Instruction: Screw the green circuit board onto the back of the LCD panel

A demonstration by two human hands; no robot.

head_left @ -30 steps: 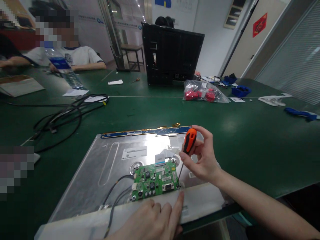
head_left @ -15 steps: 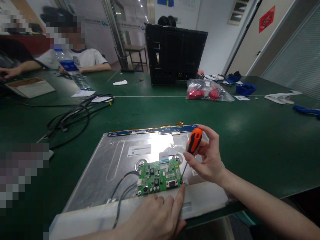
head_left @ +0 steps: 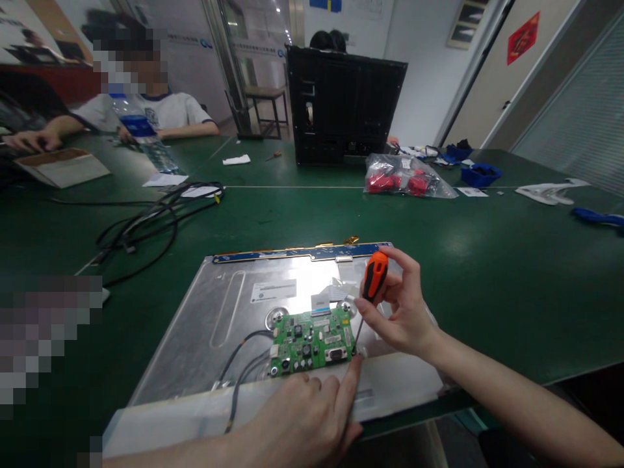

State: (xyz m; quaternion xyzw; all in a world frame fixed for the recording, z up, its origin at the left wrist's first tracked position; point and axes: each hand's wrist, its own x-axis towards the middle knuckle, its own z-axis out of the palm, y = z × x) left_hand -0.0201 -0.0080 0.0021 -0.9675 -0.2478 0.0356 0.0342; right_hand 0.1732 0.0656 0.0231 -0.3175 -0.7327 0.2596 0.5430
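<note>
Because the screwdriver (head_left: pixel 376 276) has its tip at the near right corner of the green circuit board (head_left: pixel 312 338), the right hand (head_left: pixel 402 315) grasps its orange-and-black handle from above, fingers closed around it, probably to steer the slightly tilted shaft. Beside that corner, the left hand (head_left: pixel 312 409) sets one straight finger, seemingly to steady or guide the tip; whether its curled fingers grip anything, I cannot tell. The board lies on the metal panel (head_left: pixel 182 351), behind the pale strip (head_left: pixel 394 387) along the near edge. Two dark leads (head_left: pixel 247 339) run from the board's left side, near the left wrist, and could snag. Farther back on the table (head_left: pixel 487 260) are coiled cables (head_left: pixel 170 224), a bagged red bundle (head_left: pixel 404 179) and a black monitor (head_left: pixel 346 104), all clear of the hands.
</note>
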